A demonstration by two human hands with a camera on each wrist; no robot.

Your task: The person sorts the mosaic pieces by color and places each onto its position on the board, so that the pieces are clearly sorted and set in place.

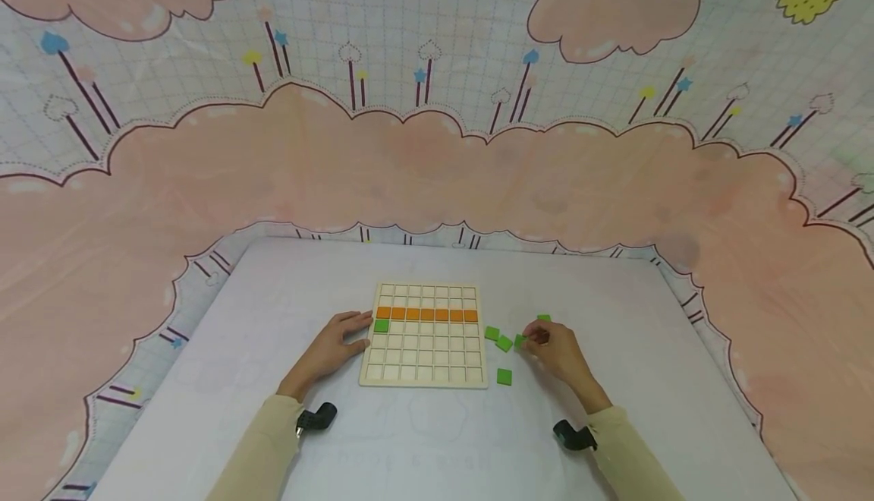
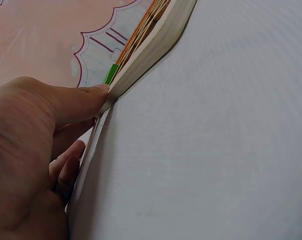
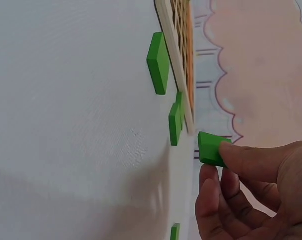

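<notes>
A small green tile (image 3: 210,149) was in the right hand (image 1: 558,349), to the right of the board and near the loose tiles. The thumb of this hand pressed on one side of the tile and the fingertips supported it from the other side, so the grip was a pinch, with the fingers bent. In the right wrist view the tile was tilted. The right forearm reached forward and inward from the lower right.

The board (image 1: 424,342), pale and divided into square cells, lay flat on the table (image 1: 423,448). One row of it was filled with orange tiles (image 1: 428,315), and just below, in the leftmost cell of the next row, there was a single green piece (image 1: 381,326).

The left hand (image 1: 334,344) was at the left edge of the board. Its fingers were extended and relaxed, apart from the thumb, and the thumb tip touched the edge; it did not grasp anything. The left forearm came from the lower left.

Four loose green tiles (image 1: 504,376) lay on the table, to the right of the board.
</notes>
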